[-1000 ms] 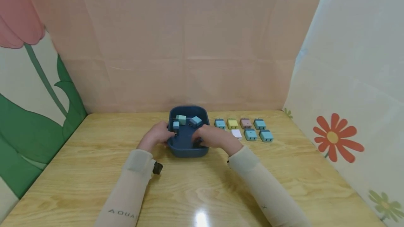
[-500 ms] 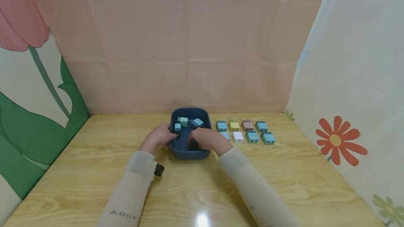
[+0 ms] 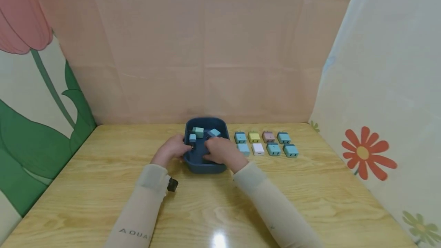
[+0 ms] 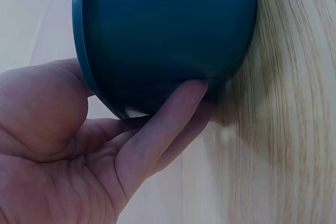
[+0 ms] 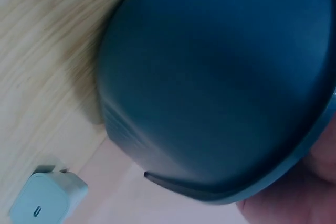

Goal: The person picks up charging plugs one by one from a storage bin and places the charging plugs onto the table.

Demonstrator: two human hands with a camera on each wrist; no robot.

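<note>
A dark blue plastic bin [image 3: 206, 168] stands on the table. My left hand [image 3: 172, 147] grips its left rim, thumb over the edge; in the left wrist view the fingers [image 4: 163, 124] lie along the outer wall. Over the right rim my right hand [image 3: 222, 150] reaches down into the bin. Its fingertips are low inside, and I cannot tell whether they hold anything. Toward the back of the bin lie a green plug charger [image 3: 198, 132], a small blue plug charger [image 3: 192, 138] and a tilted light-blue plug charger [image 3: 214, 133].
Right of the bin, several plug chargers stand in two rows, among them a yellow one [image 3: 254, 137], a pink one [image 3: 268, 137], a white one [image 3: 257, 149] and a pale blue one [image 5: 44, 198]. A pink backdrop [image 3: 203, 68] rises behind the wooden table [image 3: 203, 209].
My right hand has shifted leftward inside the bin, uncovering the pale blue charger beside it. The dark thing seen at its fingertips a second ago no longer shows. My left hand keeps its grip.
</note>
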